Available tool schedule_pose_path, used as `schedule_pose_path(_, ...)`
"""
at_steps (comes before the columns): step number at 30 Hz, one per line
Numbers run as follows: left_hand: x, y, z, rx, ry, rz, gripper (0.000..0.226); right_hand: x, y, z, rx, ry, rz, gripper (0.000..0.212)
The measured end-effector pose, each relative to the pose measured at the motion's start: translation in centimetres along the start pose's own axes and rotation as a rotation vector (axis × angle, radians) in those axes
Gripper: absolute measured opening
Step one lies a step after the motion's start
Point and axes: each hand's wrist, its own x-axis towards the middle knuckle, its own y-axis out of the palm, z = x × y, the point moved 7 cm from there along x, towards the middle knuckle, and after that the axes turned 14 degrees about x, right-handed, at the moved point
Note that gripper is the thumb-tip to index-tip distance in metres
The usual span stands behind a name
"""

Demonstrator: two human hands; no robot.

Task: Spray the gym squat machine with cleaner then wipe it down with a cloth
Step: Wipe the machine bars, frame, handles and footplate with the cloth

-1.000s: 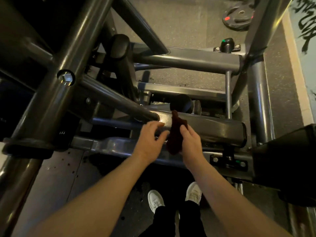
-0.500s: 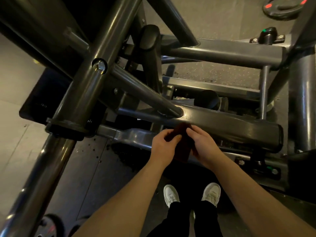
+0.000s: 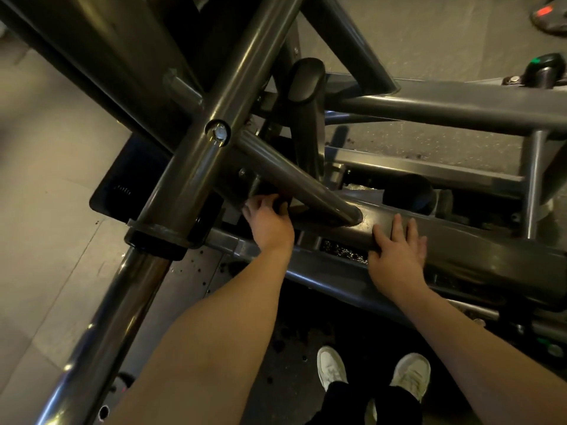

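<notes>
The squat machine (image 3: pixel 460 240) is a dark grey frame of thick steel tubes filling the view. My left hand (image 3: pixel 268 220) reaches under a slanted tube (image 3: pixel 294 179) near the centre and grips a dark cloth (image 3: pixel 280 204), pressing it against the frame there; most of the cloth is hidden by my fingers and shadow. To the right, my right hand (image 3: pixel 397 250) lies flat with straight fingers on the wide horizontal beam. No spray bottle is in view.
A black rubber handle (image 3: pixel 306 84) stands up behind the slanted tube. A black roller pad (image 3: pixel 408 191) sits behind the beam. A weight plate (image 3: pixel 549 16) lies on the floor at top right. My white shoes (image 3: pixel 371 372) stand below on the dark floor.
The cloth passed from both hands into my left hand, which moved left and up under the slanted tube. My right hand let go and now rests flat on the beam.
</notes>
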Motion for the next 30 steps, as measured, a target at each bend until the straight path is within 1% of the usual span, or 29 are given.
schedule_pose_path(3,-1.6,2.1,0.2,0.150,0.194,0.102,0.032,0.1,0.5,-0.3,-0.050,-0.007,-0.007,0.067)
schedule_pose_path(8,-2.1,2.1,0.5,0.371,0.323,0.073,0.033,-0.2,1.3,-0.8,-0.110,-0.060,-0.050,0.071)
schedule_pose_path(11,-1.6,2.2,0.9,0.280,0.366,0.141,0.032,0.0,1.7,-1.2,-0.134,-0.074,-0.075,0.074)
schedule_pose_path(13,-1.4,2.4,1.1,0.260,0.414,0.154,0.033,0.2,1.9,-1.4,-0.146,-0.069,-0.083,0.076)
schedule_pose_path(18,-1.1,3.1,1.5,0.386,0.536,0.145,0.048,0.3,2.2,-1.3,-0.156,-0.068,-0.106,0.076)
schedule_pose_path(20,-0.1,3.2,2.1,0.424,0.494,0.158,0.052,0.2,2.2,-1.4,-0.146,-0.085,-0.117,0.075)
schedule_pose_path(22,1.7,2.6,3.1,0.462,0.373,0.158,0.054,0.1,2.0,-1.6,-0.128,-0.097,-0.111,0.075)
schedule_pose_path(23,2.7,2.0,3.3,0.482,0.332,0.129,0.054,0.2,1.9,-1.6,-0.120,-0.100,-0.109,0.074)
schedule_pose_path(25,3.6,1.2,3.2,0.512,0.304,0.072,0.051,0.2,1.9,-1.6,-0.115,-0.104,-0.107,0.074)
schedule_pose_path(26,3.7,1.2,3.1,0.512,0.292,0.076,0.051,0.2,1.9,-1.6,-0.111,-0.110,-0.111,0.074)
schedule_pose_path(28,3.3,1.6,2.2,0.469,0.252,0.095,0.050,0.1,1.8,-1.5,-0.094,-0.119,-0.123,0.073)
schedule_pose_path(30,2.6,2.1,0.3,0.356,0.263,0.112,0.045,0.1,1.8,-1.4,-0.077,-0.116,-0.118,0.073)
